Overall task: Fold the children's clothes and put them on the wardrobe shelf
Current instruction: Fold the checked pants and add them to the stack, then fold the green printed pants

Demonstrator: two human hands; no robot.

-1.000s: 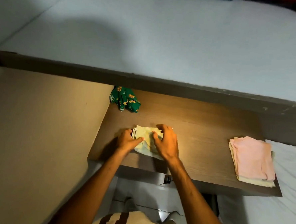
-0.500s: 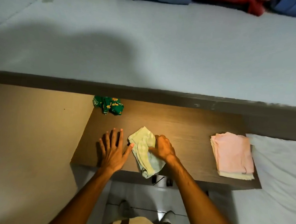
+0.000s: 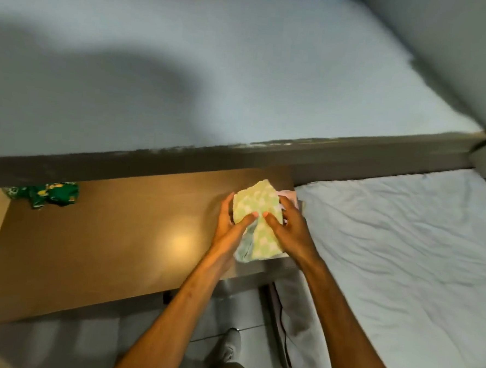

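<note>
Table (image 3: 90, 245): brown wood, centre to 8 o'clock, a light glare on its top.
Sheet (image 3: 402, 250): white, wrinkled, at 4 o'clock, just beside the table.
Floor (image 3: 198, 340): grey, at 6 o'clock.
Shoe (image 3: 230, 345): pale, on the floor.

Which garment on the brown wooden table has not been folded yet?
The dark green patterned garment, crumpled at the table's far left edge, away from both hands. The pale green patterned one is folded flat between the left hand and right hand.

pink stack (image 3: 288, 193) mostly hidden under yellow-green garment (image 3: 258, 213), whole frame blurred
</note>
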